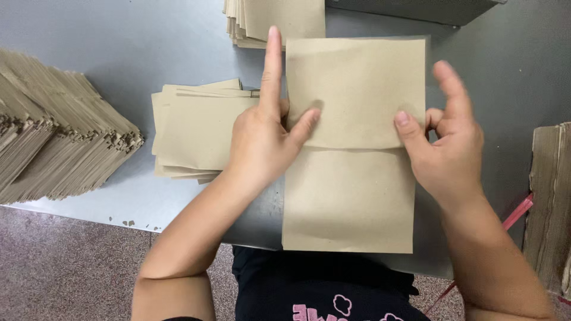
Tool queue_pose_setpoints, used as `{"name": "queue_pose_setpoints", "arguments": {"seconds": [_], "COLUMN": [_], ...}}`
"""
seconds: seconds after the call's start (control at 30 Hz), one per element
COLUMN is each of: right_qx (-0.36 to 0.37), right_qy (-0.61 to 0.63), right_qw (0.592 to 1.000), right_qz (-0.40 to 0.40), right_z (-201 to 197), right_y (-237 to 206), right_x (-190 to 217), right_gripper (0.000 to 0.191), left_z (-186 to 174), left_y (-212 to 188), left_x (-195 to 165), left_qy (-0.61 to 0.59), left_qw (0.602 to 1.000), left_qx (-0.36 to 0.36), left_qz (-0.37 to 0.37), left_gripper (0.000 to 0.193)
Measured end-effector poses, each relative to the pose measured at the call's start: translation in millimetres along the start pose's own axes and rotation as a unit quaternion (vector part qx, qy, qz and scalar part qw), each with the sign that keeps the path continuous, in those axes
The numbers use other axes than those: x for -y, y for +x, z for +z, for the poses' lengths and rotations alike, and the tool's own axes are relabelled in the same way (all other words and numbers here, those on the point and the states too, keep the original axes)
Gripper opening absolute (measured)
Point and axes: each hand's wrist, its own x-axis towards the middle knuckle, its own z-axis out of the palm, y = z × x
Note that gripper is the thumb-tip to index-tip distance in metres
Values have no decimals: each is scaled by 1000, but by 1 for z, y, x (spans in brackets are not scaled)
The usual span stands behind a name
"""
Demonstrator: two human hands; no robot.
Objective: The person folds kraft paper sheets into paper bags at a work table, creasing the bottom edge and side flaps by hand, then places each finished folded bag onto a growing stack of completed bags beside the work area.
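Two hands [262, 139], four brown-paper stacks [199, 128]

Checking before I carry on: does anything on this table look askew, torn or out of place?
Nothing looks damaged. The brown paper bag under the left hand and right hand lies flat. Only the small stack of bags beside it is loosely fanned, and small paper scraps sit near the table edge.

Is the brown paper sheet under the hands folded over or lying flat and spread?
Folded over: the brown paper sheet has a flap edge across its middle, pinned by the left hand and right hand thumbs.
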Motion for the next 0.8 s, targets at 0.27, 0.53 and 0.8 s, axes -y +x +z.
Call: {"name": "queue_pose_setpoints", "arguments": {"seconds": [0.27,0.53,0.8], "right_qx": [-19,123,149], "right_qy": [-152,-269,-409], "right_qw": [988,893,878], "right_qz": [-25,-338,-200], "right_z": [4,7,-27], "right_y": [10,-10,-43], "right_x": [25,51,19], "right_gripper": [43,47,68], "left_z": [10,-4,-21], "left_y": [2,-11,-20], "left_x": [3,-7,1], "left_qy": [-40,168,171], "left_qw": [997,984,977], "left_qx": [-42,56,-56], "left_qz": [44,21,113], "left_gripper": [24,55,65]}}
